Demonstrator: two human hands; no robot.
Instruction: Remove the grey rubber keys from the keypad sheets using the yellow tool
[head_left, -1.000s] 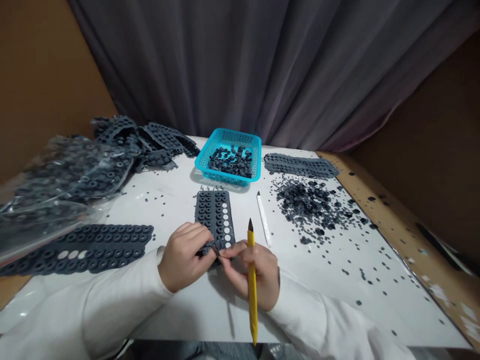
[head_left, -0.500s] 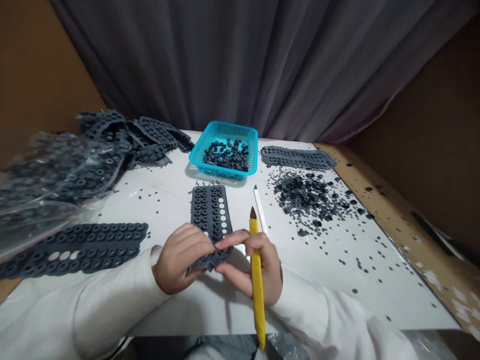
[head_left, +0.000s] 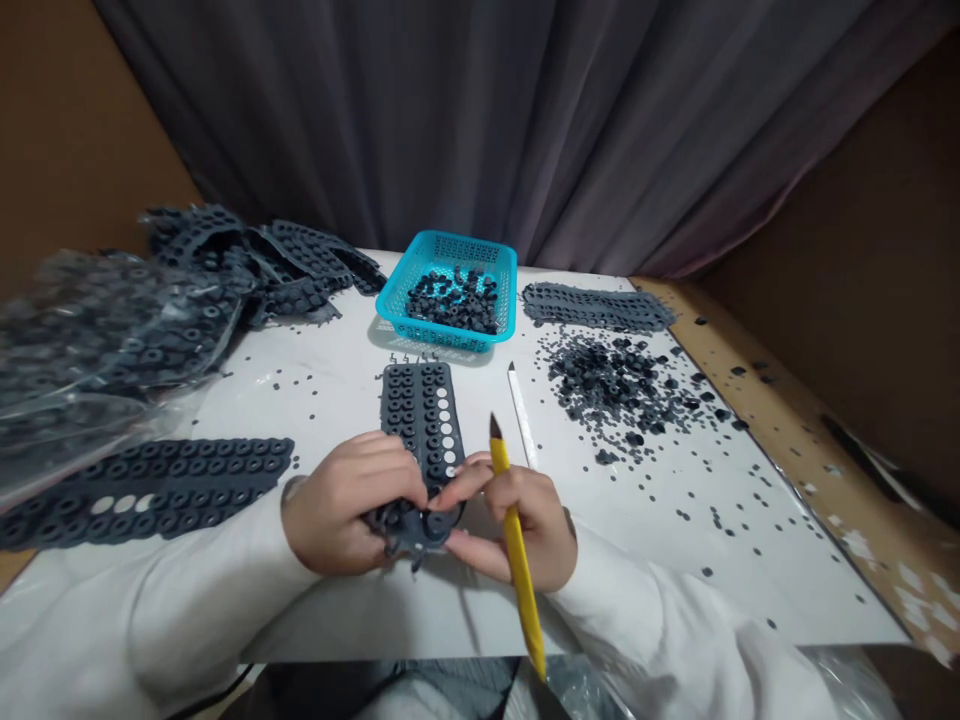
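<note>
A dark grey rubber sheet (head_left: 417, 428) with rows of raised rings lies lengthwise before me, and white round gaps show along its right side. Its near end is lifted and bent between my hands. My left hand (head_left: 355, 505) is closed on the left side of that end. Thumb and forefinger of my right hand (head_left: 525, 515) pinch the right side of it. A yellow-handled knife (head_left: 517, 560) with a dark pointed tip is also held in my right hand, tip pointing away from me. The fingers hide part of the sheet.
A turquoise basket (head_left: 386, 307) holds small dark rubber pieces. Left are a clear bag (head_left: 112, 350) of rings, piled sheets (head_left: 292, 260) and another ring sheet (head_left: 187, 490). Right are a strip (head_left: 600, 306), a heap of dark scraps (head_left: 611, 380) and a white pointed tool (head_left: 523, 415).
The sheet's near end has been bent up so its edge and rings now show between my hands. My right hand has shifted slightly right, and the knife leans more to the left at its tip.
</note>
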